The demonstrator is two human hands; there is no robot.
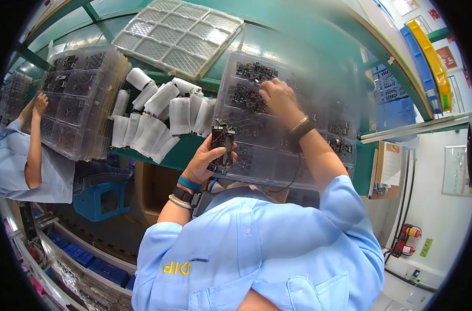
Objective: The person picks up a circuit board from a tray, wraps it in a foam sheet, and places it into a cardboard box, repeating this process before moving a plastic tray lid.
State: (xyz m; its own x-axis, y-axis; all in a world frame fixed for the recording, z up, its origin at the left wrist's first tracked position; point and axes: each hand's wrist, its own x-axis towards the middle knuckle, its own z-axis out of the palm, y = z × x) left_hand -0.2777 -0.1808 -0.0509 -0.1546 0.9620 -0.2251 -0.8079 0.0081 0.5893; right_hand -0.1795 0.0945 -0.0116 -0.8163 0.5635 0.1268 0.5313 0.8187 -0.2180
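My left hand [205, 158] is wrapped round a black rectangular electronic assembly [223, 146], held upright in front of me with a thin red wire showing on its face. To its right lies a clear compartment tray [258, 136] with small dark parts in its cells. Over the tray's far-left cells is my right hand [282, 99], its fingers drawn together among the small black parts [248, 98]. Whatever sits between those fingertips is too small to make out. Haze blurs the tray's right half.
Several white wrapped bundles [162, 98] lie left of the tray on the green bench. Behind them rests a clear lattice tray [176, 33]. Stacked parts trays [85, 103] stand farther left, where a co-worker's hand [40, 104] reaches. A blue stool [102, 201] is below.
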